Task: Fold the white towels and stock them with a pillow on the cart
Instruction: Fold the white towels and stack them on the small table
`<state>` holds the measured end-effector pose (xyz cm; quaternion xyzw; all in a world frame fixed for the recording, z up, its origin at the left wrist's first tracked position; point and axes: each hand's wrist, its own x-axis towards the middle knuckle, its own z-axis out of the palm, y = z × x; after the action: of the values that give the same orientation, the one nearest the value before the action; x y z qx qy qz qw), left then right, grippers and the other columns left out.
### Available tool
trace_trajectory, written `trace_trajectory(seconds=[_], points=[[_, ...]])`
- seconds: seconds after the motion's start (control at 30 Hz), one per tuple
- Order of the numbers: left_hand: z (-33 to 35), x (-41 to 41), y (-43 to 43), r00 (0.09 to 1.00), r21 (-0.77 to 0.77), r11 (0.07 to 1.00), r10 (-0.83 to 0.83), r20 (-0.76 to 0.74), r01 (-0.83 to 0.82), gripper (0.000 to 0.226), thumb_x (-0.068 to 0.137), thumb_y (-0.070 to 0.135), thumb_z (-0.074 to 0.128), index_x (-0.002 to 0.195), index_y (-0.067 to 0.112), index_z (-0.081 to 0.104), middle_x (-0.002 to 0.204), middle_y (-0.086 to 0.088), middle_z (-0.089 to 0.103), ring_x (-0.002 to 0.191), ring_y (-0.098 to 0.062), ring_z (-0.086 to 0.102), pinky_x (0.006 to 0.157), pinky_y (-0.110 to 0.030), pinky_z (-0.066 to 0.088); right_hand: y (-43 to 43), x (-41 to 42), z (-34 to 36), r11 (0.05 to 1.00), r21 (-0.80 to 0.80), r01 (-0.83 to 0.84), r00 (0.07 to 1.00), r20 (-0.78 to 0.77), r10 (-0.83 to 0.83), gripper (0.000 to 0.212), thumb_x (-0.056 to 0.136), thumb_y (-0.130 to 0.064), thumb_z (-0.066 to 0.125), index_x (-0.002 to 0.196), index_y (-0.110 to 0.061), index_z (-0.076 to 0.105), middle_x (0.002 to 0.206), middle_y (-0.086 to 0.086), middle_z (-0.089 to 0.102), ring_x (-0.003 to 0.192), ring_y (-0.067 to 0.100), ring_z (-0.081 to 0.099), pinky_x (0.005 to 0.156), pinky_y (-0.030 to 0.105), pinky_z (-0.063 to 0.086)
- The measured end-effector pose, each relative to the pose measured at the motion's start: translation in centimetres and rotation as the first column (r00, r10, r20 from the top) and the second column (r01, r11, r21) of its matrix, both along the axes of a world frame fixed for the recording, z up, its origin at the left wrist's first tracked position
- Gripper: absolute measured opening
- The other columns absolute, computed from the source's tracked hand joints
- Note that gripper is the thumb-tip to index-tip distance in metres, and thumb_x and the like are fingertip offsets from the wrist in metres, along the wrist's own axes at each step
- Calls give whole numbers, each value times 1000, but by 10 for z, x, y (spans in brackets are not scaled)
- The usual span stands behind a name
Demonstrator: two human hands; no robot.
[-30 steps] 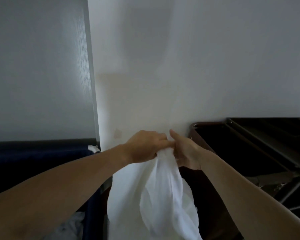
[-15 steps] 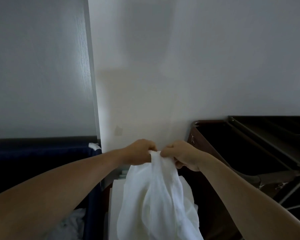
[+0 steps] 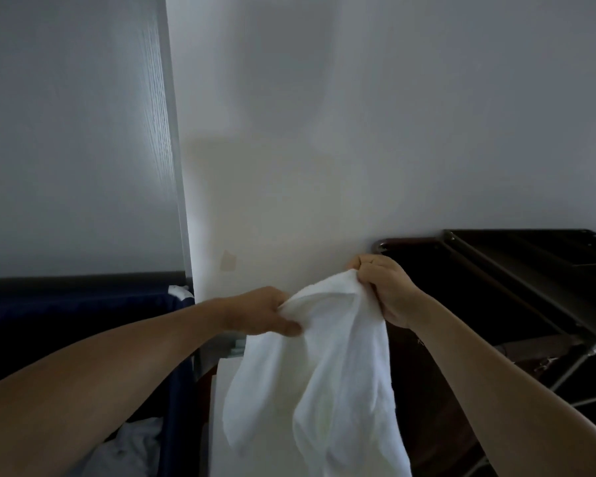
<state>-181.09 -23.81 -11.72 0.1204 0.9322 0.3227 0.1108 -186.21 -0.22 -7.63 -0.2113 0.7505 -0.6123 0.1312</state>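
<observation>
White wall [image 3: 375, 132] behind. Crumpled white terry towel [image 3: 341, 380] hangs mid-air in front of it, held by its top edge. Left hand [image 3: 258, 309] grips the left part, right hand [image 3: 384, 290] pinches the raised corner, fingers [image 3: 369, 266] curled. Dark brown cart [image 3: 547, 290] to the right, navy fabric bin [image 3: 83, 304] to the left.

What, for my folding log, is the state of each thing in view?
white towel: unfolded, hanging from both hands.
left hand: grips towel's top edge.
right hand: grips towel's corner.
cart: stands against wall, right of towel.
blue bin: holds crumpled white linen.
</observation>
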Motion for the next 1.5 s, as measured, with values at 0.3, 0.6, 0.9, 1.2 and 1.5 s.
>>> trace_trajectory(seconds=[0.3,0.6,0.9,1.2,1.5], points=[[44,-14,31,743,-361,920,-135,-655,-151,21,86,42,62,92,22,63,84,7,63,71,-19,54,64,-30,36,-8,11,-8,903,422,-75,995,-32,98,65,62,-64,74,114,-30,60,109,-5,66,97,15,67,78,33,56],[17,-23,-23,906,-479,862,-58,-418,-166,25,86,50,63,86,25,58,76,12,58,71,-13,52,58,-26,33,7,3,-28,926,370,66,992,-128,-19,42,67,-56,81,58,-24,55,60,-9,57,57,9,54,58,27,45],[7,-26,-83,918,-298,891,248,-310,-342,29,98,41,57,74,24,53,73,8,54,70,-14,53,58,-29,34,9,-9,-43,920,255,296,954,-121,-274,49,94,-54,57,57,-23,53,61,-8,60,64,19,58,65,33,44],[48,-36,-53,658,427,781,618,-430,-455,32,91,29,70,66,14,57,58,5,55,49,-9,54,45,-16,42,3,-14,-52,871,342,352,928,-7,-372,37,93,-22,42,56,-22,43,64,1,46,68,20,43,66,35,33],[66,-34,-37,692,799,529,691,-210,-286,44,100,32,56,96,-11,56,83,-7,48,76,-19,44,72,-38,39,23,-13,-61,918,248,309,929,129,-348,19,97,-22,62,91,-11,76,87,9,73,75,20,67,67,29,50]])
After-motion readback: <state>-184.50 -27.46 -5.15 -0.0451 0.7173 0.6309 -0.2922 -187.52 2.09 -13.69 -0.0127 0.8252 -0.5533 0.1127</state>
